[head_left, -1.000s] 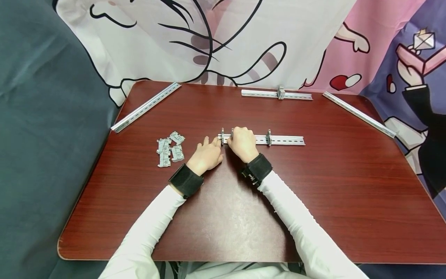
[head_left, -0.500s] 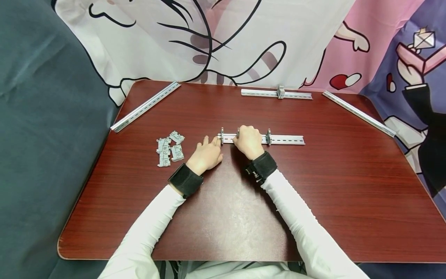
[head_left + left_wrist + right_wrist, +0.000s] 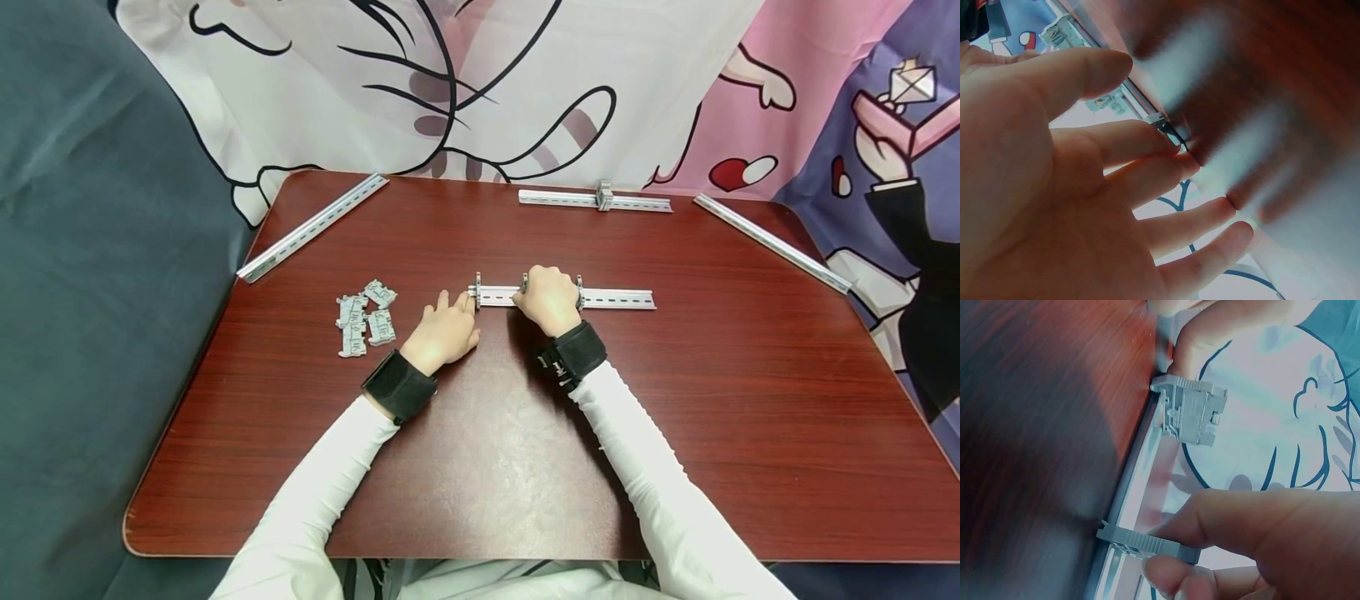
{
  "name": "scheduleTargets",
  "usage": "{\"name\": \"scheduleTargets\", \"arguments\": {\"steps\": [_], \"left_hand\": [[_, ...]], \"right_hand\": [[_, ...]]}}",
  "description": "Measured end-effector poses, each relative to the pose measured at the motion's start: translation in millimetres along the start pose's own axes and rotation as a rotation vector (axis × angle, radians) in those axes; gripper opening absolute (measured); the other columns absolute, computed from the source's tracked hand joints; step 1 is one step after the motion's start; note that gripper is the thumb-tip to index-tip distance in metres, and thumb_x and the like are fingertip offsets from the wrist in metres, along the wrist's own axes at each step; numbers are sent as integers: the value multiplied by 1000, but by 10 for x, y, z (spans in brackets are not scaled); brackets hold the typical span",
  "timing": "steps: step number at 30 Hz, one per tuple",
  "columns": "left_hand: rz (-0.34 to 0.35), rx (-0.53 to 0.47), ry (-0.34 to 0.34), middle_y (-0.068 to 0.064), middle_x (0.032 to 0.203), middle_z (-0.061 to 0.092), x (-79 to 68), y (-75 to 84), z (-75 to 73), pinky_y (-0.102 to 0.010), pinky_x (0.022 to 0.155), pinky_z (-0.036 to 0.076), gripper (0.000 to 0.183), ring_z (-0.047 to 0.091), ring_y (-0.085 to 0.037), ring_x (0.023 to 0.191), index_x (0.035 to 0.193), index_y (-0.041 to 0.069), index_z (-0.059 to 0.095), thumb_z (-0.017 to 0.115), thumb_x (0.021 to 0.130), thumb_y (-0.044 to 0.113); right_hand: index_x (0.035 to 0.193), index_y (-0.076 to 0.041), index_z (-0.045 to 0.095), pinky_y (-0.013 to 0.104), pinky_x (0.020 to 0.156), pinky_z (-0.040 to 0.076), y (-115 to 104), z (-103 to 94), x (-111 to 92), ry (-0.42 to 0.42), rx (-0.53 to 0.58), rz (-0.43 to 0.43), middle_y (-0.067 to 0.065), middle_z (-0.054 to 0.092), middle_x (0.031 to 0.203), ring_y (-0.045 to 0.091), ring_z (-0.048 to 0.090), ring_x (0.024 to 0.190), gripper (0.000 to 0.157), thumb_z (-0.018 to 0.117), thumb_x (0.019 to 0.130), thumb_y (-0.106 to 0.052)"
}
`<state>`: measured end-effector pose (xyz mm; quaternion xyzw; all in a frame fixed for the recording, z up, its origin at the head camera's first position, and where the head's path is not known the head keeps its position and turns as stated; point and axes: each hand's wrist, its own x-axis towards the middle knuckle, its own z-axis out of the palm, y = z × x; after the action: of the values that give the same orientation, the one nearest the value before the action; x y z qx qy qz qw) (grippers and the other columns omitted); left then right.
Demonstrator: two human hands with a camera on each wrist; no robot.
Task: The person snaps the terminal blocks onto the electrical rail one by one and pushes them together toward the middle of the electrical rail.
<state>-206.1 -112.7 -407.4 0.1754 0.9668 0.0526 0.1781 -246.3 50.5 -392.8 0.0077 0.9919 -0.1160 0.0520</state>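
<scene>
A slotted metal DIN rail lies across the middle of the table with grey terminal blocks standing on it. My right hand pinches one grey terminal block between thumb and fingers, seated on the rail in the right wrist view. Another terminal block stands at the rail's left end, with left-hand fingers beside it. My left hand rests with fairly straight, spread fingers, its fingertips right at that rail end. Just right of my right hand is a further terminal block, partly hidden by the hand.
Several loose grey terminal blocks lie left of my left hand. One rail at the back carries grey blocks. Bare rails lie slanted at the back left and back right. A printed cloth hangs behind the table.
My right hand has slid rightward along the rail with the pinched terminal block, away from the left-end block and toward the one on the right. The left hand has stayed in place.
</scene>
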Motion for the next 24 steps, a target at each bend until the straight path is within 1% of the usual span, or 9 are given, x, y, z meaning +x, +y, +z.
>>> {"name": "scheduleTargets", "arguments": {"steps": [4, 8, 12, 17, 22, 24], "left_hand": [[1, -4, 1, -18, 157, 28, 6, -5, 4, -58, 108, 33, 63, 21, -47, 144, 150, -4, 27, 47, 101, 29], [4, -5, 4, -18, 157, 28, 13, -10, 14, -58, 108, 33, 62, 21, -47, 144, 150, -4, 27, 47, 101, 29], [8, -5, 6, -18, 157, 28, 13, -10, 12, -58, 108, 33, 62, 21, -47, 144, 150, -4, 27, 47, 101, 29], [7, -8, 0, -18, 157, 27, 6, -5, 6, -58, 108, 33, 62, 20, -47, 144, 150, -5, 27, 46, 101, 29], [1, -10, -6, -18, 158, 27, 9, -1, 5, -58, 108, 33, 62, 20, -47, 145, 150, -4, 26, 46, 101, 29], [3, -7, -1, -18, 157, 28, 10, -1, 6, -58, 108, 33, 62, 20, -47, 144, 150, -4, 27, 46, 101, 29]], "right_hand": [[71, -10, 64, 54, 74, 54, 27, -14, 6, -3, -10, 8, 20, 71, 102, 41, 67, 95, 22, 67, 82, -29], [72, -10, 64, 53, 77, 54, 66, -31, 9, 3, -19, 4, 21, 71, 103, 41, 67, 96, 19, 66, 81, -27], [72, -10, 64, 53, 76, 54, 117, -55, 20, -10, -12, 17, 21, 71, 101, 42, 67, 95, 20, 68, 80, -27], [76, -10, 66, 52, 76, 54, 170, -88, 32, -37, -18, 44, 20, 70, 103, 40, 67, 97, 22, 69, 80, -31], [76, -10, 65, 52, 77, 54, 209, -125, 39, -49, -18, 61, 19, 70, 102, 40, 66, 97, 19, 67, 80, -28], [77, -9, 65, 53, 78, 54, 230, -132, 50, -51, -19, 69, 20, 70, 104, 41, 66, 98, 20, 68, 79, -28]]}}
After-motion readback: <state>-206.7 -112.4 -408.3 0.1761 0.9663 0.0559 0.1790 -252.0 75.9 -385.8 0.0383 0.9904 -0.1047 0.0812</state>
